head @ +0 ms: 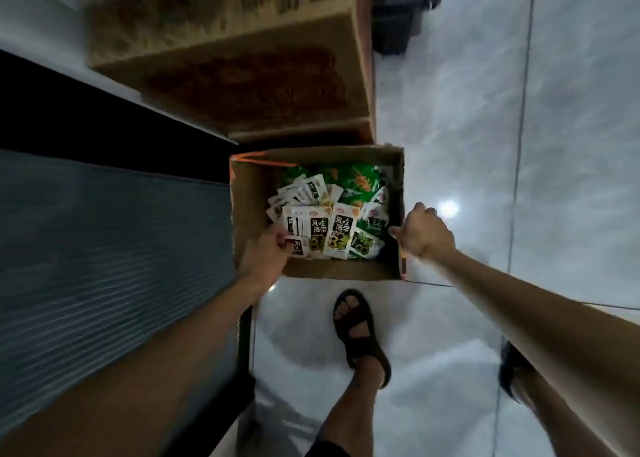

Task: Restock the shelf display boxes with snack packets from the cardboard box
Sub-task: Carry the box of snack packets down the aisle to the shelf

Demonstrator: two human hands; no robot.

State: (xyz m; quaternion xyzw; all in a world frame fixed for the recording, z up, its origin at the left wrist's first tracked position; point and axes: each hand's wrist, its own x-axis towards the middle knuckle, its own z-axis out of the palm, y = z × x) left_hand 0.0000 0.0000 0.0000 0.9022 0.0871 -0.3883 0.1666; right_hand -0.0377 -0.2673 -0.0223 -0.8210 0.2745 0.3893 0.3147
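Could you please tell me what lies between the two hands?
In the head view, white and green packets inside the box lie between the left hand and the right hand.

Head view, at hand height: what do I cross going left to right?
Ribbed grey surface → left hand, pinching a white packet → white snack packets → green packets → right hand, gripping the right wall of the cardboard box → tiled floor.

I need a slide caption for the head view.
Left hand pinches a snack packet in the cardboard box; right hand grips its wall.
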